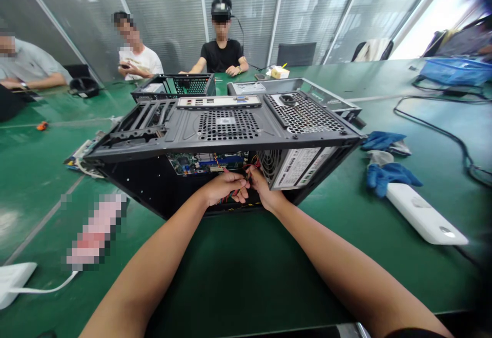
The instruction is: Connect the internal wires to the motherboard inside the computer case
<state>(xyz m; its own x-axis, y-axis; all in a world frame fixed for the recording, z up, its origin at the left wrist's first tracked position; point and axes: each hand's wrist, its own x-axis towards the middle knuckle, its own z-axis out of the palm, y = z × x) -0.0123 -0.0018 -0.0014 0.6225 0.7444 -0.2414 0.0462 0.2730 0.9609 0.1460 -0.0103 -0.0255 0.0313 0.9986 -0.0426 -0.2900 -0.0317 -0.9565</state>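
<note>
A black computer case (230,143) stands in front of me with its vented back panel upward and its side open toward me. Both hands reach inside. The fingers of my left hand (223,187) are closed around a bundle of coloured cables (232,193). Right beside it, my right hand (263,188) pinches the same bundle, its fingertips partly hidden. The power supply (295,169) with its fan grille is just right of my hands. Behind them, to the left, is the motherboard (192,163).
Further back on the green table (392,276) are more metal case parts (172,87). To the right lie blue gloves (394,174), a white power strip (425,215) and black cables (442,117). A circuit board (86,154) sits left of the case. Several people sit opposite.
</note>
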